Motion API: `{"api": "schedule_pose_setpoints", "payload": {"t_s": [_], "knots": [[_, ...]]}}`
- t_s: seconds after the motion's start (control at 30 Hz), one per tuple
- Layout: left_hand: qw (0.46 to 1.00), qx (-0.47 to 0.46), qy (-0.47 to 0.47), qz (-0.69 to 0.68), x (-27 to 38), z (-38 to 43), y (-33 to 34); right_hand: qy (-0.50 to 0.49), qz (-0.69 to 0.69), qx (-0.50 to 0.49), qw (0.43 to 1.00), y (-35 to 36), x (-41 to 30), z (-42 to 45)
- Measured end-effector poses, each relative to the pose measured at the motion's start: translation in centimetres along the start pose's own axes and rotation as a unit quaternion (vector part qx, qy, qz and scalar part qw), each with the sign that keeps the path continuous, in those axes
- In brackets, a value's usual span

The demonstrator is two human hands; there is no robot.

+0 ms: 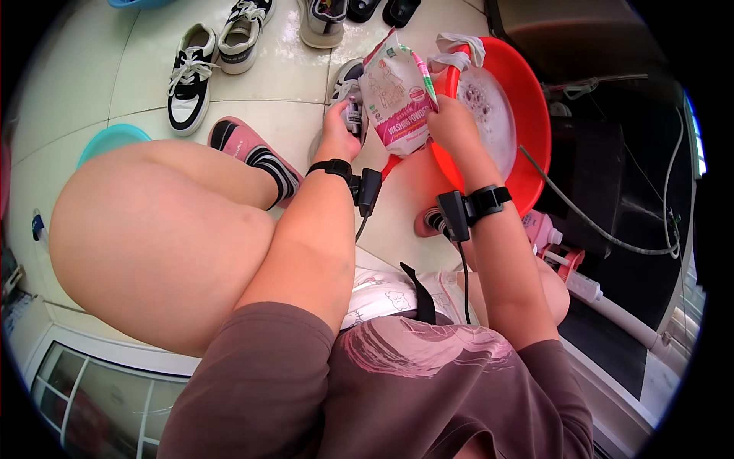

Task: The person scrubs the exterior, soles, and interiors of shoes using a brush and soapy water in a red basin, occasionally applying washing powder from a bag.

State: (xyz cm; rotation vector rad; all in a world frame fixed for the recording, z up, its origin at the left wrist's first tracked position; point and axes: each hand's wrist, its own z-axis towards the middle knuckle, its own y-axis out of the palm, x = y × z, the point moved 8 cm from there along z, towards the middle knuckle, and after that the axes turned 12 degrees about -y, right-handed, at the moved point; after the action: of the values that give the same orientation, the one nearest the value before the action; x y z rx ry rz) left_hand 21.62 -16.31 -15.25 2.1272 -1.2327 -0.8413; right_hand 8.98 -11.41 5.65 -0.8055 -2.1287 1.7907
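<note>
My right hand [453,123] grips the right edge of a white and pink washing powder bag [398,94]. The bag is upright, slightly tilted, its printed front towards me. At the bag's left is my left hand [338,135], fingers curved beside a grey item with writing [353,117]. Whether that item is held or belongs to the sneaker [347,80] behind it is unclear. Beyond my right hand stands a red basin [530,109] containing foamy water [487,109]. A pale cloth [461,49] hangs over its rim.
Black-and-white sneakers [192,80] and black slippers [401,10] sit on the tiled floor [143,69]. A turquoise basin [112,137] is partly behind my left knee. On the right are a pink bottle [539,229], a grey hose [590,212] and a white pipe [619,318].
</note>
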Motion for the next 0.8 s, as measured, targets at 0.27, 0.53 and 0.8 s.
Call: {"api": "schedule_pose_setpoints", "payload": {"t_s": [0.27,0.53,0.8], "knots": [[1.000,0.003,-0.001,0.012,0.2,-0.4,-0.3,-0.026,-0.053,-0.030,0.998,-0.6,-1.0,0.3],[1.000,-0.011,-0.018,0.012,0.1,0.0,-0.1,-0.025,-0.027,-0.028,0.999,-0.7,0.0,0.0],[1.000,0.001,0.000,0.010,0.1,0.8,-0.5,-0.021,0.012,-0.034,0.999,-1.2,1.1,-1.8]]}}
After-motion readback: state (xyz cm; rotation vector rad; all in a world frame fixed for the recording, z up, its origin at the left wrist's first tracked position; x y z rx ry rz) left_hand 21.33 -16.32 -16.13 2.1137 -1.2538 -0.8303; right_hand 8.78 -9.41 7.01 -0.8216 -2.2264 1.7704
